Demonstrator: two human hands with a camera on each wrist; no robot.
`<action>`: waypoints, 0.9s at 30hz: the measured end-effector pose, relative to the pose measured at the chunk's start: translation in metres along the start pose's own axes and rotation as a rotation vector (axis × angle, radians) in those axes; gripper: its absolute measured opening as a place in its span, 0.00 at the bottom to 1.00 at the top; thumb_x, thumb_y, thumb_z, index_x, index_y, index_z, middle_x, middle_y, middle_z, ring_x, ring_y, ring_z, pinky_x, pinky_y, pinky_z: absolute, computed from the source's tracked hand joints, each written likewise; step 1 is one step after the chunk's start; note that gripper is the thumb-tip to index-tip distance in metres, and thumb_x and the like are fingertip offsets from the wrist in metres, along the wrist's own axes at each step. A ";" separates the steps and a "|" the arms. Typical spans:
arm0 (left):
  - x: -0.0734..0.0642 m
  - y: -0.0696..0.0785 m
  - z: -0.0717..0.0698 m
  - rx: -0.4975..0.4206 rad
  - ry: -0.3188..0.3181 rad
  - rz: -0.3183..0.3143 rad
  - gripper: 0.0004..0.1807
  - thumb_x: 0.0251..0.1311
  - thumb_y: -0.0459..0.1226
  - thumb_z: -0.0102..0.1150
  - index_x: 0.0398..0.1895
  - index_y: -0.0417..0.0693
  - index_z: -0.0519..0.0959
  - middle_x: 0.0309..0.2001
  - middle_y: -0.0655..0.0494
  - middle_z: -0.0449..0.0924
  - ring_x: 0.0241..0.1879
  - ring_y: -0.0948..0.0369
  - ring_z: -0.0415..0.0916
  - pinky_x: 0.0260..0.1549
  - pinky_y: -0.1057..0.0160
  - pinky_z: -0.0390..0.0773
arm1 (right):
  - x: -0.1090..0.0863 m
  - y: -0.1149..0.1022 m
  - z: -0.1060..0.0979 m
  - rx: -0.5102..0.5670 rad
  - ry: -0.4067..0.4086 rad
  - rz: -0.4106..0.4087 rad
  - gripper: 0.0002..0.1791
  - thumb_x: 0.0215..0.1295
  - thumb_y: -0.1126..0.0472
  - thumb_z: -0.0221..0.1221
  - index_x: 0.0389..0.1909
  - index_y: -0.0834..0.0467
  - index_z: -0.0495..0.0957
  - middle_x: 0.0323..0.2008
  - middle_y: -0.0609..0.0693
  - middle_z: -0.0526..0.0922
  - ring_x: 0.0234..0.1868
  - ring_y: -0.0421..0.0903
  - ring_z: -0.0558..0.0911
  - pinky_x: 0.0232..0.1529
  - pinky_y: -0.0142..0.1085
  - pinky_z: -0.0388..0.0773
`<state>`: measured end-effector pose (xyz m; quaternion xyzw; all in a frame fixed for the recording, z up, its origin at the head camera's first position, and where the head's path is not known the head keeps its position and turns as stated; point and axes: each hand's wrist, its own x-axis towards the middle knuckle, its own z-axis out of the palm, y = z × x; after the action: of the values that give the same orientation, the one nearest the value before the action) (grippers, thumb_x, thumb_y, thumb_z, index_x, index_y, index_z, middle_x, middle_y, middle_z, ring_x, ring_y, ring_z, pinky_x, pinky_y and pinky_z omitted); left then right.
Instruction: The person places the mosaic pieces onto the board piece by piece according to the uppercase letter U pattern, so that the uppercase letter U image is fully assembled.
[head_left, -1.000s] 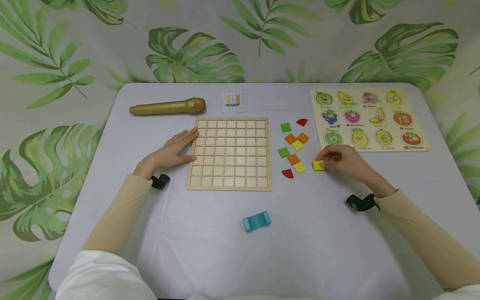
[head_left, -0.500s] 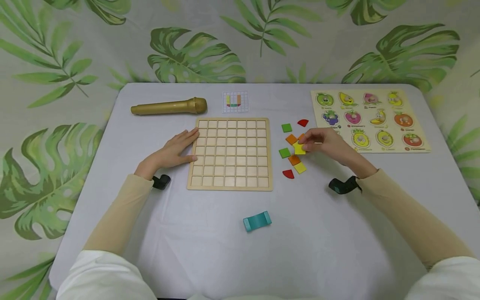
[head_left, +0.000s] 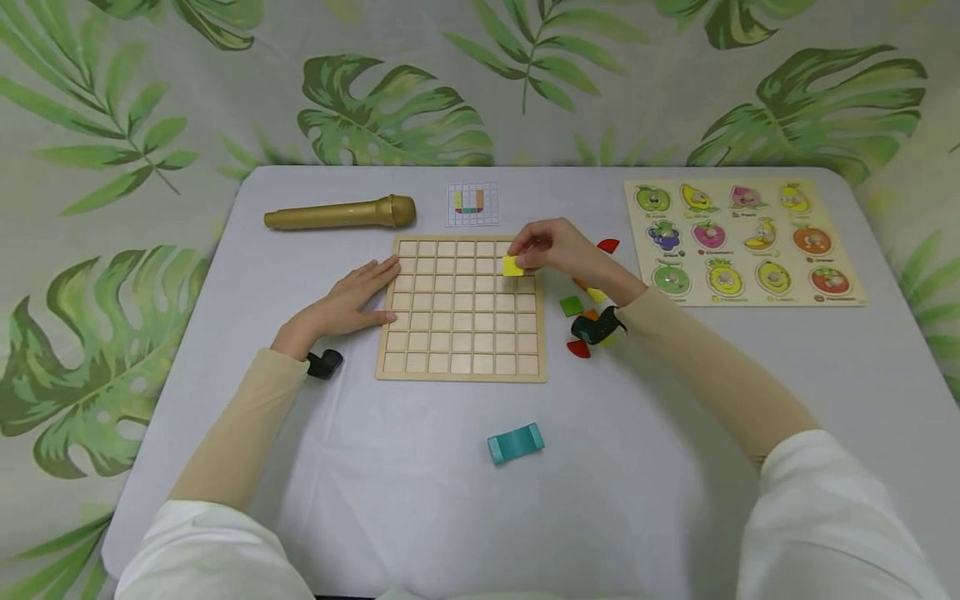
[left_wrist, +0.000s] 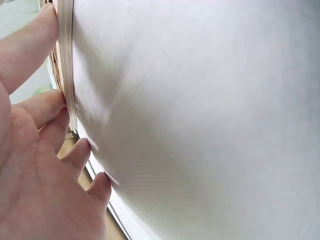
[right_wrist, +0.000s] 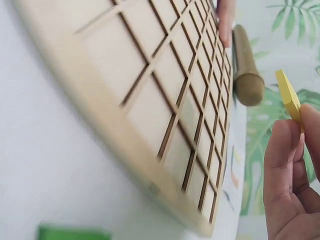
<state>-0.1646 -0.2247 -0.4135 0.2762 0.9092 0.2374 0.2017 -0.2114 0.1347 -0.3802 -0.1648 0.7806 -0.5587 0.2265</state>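
My right hand [head_left: 558, 247] pinches a yellow square tile [head_left: 512, 266] between thumb and fingers, above the upper right cells of a wooden grid board [head_left: 461, 342]. In the right wrist view the tile [right_wrist: 287, 94] is tilted up, its thin edge showing, apart from the board [right_wrist: 100, 107]. My left hand [head_left: 341, 300] rests at the board's left edge, fingers spread; in the left wrist view its fingertips [left_wrist: 57, 100] touch the board's side. Right of the board lie a green square tile [head_left: 572, 307] and red quarter-round tiles [head_left: 578, 348]; the right wrist and its camera partly cover orange and yellow ones.
Behind the board lies a small pattern card [head_left: 472, 204] with a coloured U shape. A gold microphone [head_left: 341, 215] is at the back left. A fruit peg puzzle [head_left: 738, 242] occupies the back right. In front of the board sits a teal curved piece [head_left: 515, 443].
My right hand has carried the yellow tile left, from beside the fruit puzzle, past the loose tiles, to over the board's upper right. The left hand has stayed at the board's edge.
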 end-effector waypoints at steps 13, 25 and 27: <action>0.001 -0.002 0.001 0.006 0.005 -0.012 0.43 0.67 0.44 0.55 0.75 0.38 0.44 0.76 0.44 0.35 0.72 0.41 0.31 0.65 0.37 0.36 | 0.066 -0.011 0.052 0.022 -0.067 -0.057 0.04 0.63 0.74 0.57 0.37 0.70 0.79 0.30 0.56 0.79 0.33 0.60 0.79 0.37 0.42 0.80; 0.001 -0.005 0.001 0.001 -0.008 -0.035 0.44 0.66 0.46 0.56 0.76 0.41 0.43 0.76 0.48 0.35 0.73 0.44 0.31 0.66 0.39 0.37 | 0.097 -0.017 0.092 -0.156 0.012 0.014 0.03 0.61 0.73 0.59 0.33 0.67 0.81 0.27 0.55 0.80 0.24 0.45 0.78 0.29 0.32 0.77; 0.002 -0.006 0.001 0.001 -0.010 -0.035 0.44 0.67 0.46 0.56 0.76 0.42 0.43 0.76 0.49 0.35 0.73 0.44 0.31 0.66 0.39 0.37 | 0.100 -0.020 0.096 -0.253 0.022 0.008 0.03 0.61 0.72 0.59 0.32 0.65 0.82 0.27 0.53 0.81 0.25 0.44 0.78 0.29 0.30 0.76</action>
<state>-0.1679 -0.2281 -0.4178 0.2618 0.9130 0.2320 0.2100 -0.2437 0.0006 -0.4048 -0.1827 0.8479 -0.4566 0.1978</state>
